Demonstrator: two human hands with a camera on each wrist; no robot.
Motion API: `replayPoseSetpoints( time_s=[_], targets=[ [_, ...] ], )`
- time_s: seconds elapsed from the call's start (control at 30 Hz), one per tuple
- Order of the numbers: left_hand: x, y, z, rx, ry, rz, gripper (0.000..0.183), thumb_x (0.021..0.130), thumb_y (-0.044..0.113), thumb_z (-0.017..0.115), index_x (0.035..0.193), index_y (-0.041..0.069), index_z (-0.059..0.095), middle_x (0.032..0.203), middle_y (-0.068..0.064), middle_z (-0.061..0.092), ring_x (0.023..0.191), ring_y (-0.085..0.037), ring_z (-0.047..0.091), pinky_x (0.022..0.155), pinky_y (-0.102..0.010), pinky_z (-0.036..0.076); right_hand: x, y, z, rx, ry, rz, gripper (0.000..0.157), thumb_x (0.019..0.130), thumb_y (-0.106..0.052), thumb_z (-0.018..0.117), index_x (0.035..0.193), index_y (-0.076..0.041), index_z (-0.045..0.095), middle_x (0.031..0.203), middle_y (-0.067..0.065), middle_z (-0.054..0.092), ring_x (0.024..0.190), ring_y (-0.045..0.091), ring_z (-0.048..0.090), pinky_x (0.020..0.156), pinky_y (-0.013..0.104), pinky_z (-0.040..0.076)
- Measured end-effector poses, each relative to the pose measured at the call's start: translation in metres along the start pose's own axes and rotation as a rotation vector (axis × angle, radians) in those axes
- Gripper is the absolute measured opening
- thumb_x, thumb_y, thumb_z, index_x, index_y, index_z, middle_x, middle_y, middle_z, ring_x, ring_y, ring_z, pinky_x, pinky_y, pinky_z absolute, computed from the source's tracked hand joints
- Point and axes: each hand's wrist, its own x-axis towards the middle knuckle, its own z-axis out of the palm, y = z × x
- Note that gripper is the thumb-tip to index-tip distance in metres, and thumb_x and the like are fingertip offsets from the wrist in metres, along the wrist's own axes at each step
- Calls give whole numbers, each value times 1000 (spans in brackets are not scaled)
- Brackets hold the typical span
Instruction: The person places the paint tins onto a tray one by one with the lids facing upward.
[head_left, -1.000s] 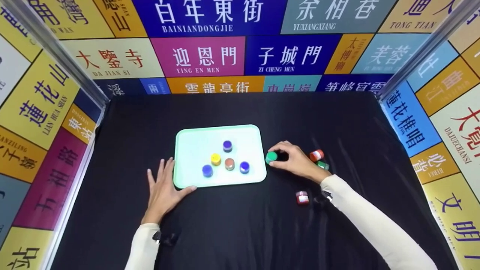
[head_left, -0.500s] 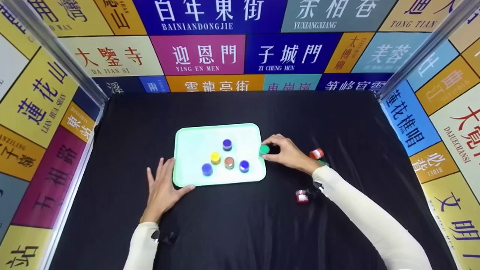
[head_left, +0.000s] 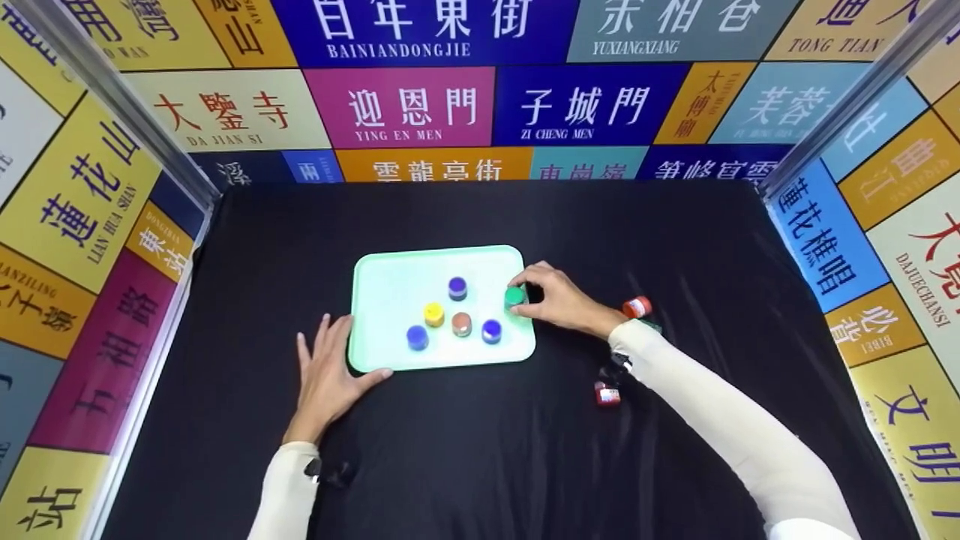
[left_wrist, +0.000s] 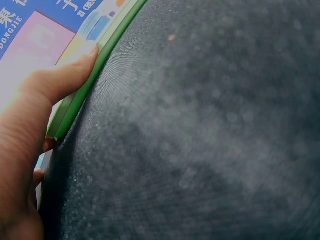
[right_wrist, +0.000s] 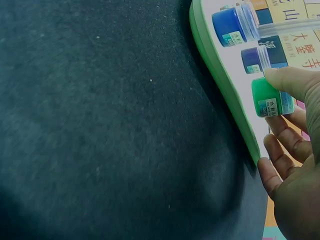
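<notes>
My right hand (head_left: 559,300) pinches a green paint jar (head_left: 514,297) between thumb and fingers, over the right side of the light green tray (head_left: 382,289). In the right wrist view the jar (right_wrist: 265,97) shows a white label and a clear lid part, with the other fingers loosely bent below it. My left hand (head_left: 328,379) lies at the tray's front left corner, fingers extended along the side and thumb (left_wrist: 77,75) across the rim. Standing on the tray are a yellow jar (head_left: 433,314), a brown jar (head_left: 461,324), a dark purple jar (head_left: 457,288) and two blue jars (head_left: 417,337).
Right of the tray, a red jar (head_left: 608,394) and an orange-red jar (head_left: 637,307) lie on the black cloth (head_left: 480,450). Another green jar (head_left: 652,326) is mostly hidden by the right sleeve. Printed panels (head_left: 412,105) wall in the back and both sides.
My right hand has carried the green jar leftward, from beside the tray's right edge to over its surface. The left hand has stayed at the corner.
</notes>
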Motion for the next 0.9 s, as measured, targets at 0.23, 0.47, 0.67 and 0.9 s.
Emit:
replayPoseSetpoints(
  time_s=[0.23, 0.47, 0.67, 0.9],
  targets=[
    [0, 1, 1, -4, -6, 3, 121, 82, 72, 87, 172, 8, 37, 175, -16, 39, 170, -40, 13, 133, -66, -10, 9, 0, 9, -8, -15, -11, 37, 87, -14, 95, 120, -5, 81, 117, 9, 78, 114, 36, 60, 102, 45, 49],
    [0, 2, -1, -7, -8, -1, 121, 82, 71, 87, 172, 7, 37, 175, -16, 39, 170, -39, 13, 133, -65, -11, 19, -4, 17, -4, -34, -16, 38, 87, -14, 94, 121, -4, 81, 114, 9, 78, 115, 33, 58, 102, 43, 48],
    [1, 2, 0, -7, -8, 2, 121, 82, 71, 87, 172, 7, 36, 175, -16, 39, 170, -39, 13, 133, -64, -12, 23, -2, 23, -19, -38, -18, 36, 87, -15, 93, 121, -6, 81, 114, 8, 76, 117, 31, 58, 105, 43, 48],
    [1, -1, 1, -5, 3, 0, 120, 82, 69, 88, 171, 7, 37, 175, -17, 40, 169, -40, 14, 133, -66, -11, 27, -3, 27, -12, -46, -12, 37, 89, -15, 92, 123, -5, 81, 117, 10, 75, 118, 30, 57, 107, 43, 47]
  ],
)
